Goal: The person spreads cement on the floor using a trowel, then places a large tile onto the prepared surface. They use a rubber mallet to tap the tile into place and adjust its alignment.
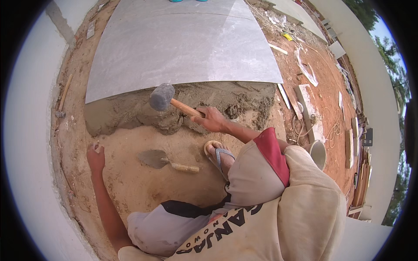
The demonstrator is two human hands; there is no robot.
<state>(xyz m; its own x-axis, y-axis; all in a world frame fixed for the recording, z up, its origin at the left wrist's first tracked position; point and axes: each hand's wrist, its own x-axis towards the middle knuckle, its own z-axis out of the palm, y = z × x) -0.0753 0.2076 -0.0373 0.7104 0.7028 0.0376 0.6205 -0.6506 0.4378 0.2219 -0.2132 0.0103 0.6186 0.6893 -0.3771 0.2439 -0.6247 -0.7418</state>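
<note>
My right hand (212,119) is wrapped round the wooden handle of a rubber mallet (163,96). Its dark grey head hangs over a bed of wet mortar (217,98), close to the near edge of a large grey tile (183,48). Off to the left, my left hand (96,157) is above the sandy ground, near the left end of the mortar. Its fingers are curled together, and whatever they may hold is too small to make out. Between my arms, a trowel (153,159) with a wooden handle lies on the sand, beside my sandalled foot (223,158).
A white wall (32,130) runs along the left, with a hammer (64,98) on the soil beside it. To the right are a pale block (310,111), a bucket (318,154), cord and wooden strips. Someone's turquoise footwear (176,1) shows on the tile's far side.
</note>
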